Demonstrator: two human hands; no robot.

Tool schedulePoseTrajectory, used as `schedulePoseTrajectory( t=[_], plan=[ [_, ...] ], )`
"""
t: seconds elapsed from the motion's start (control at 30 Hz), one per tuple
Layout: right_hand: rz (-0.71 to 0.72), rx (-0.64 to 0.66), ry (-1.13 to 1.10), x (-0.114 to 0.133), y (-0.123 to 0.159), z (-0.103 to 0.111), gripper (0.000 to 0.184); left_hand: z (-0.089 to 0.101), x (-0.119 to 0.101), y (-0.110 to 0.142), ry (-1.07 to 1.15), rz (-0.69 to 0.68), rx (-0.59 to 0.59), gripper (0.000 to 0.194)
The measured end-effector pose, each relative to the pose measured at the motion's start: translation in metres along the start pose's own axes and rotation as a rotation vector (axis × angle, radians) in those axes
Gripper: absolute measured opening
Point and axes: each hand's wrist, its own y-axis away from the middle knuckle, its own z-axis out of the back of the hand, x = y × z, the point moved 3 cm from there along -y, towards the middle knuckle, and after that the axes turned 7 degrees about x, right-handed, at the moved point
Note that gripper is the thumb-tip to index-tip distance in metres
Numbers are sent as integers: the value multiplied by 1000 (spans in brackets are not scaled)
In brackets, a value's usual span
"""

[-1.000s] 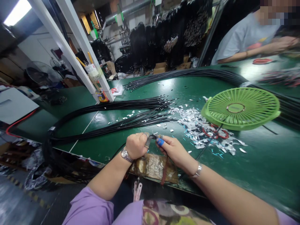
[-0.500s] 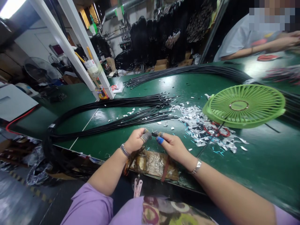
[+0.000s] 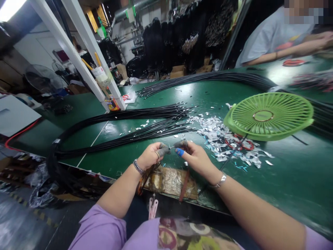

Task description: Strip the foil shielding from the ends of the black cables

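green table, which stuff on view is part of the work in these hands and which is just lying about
In the work, as it looks:
- left hand, pinching a thin cable end
- right hand, fingertips close to it
- looped black cables, probably

Seemingly just about:
- silvery scraps
- green fan
- yellow packet by the white posts

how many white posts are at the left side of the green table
2: the left post slants down to the green table; the right post reaches it just to the right.
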Motion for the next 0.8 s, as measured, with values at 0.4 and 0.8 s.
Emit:
schedulePoseTrajectory(
  t=[0.4,0.8],
  plan=[
    [-130,155,-170,-6,-6,-10,31,2,1,3,-360,-137,124,43],
    [122,67,416,11,4,-8,14,1,-3,4,-746,-189,-110,21]
  ],
)
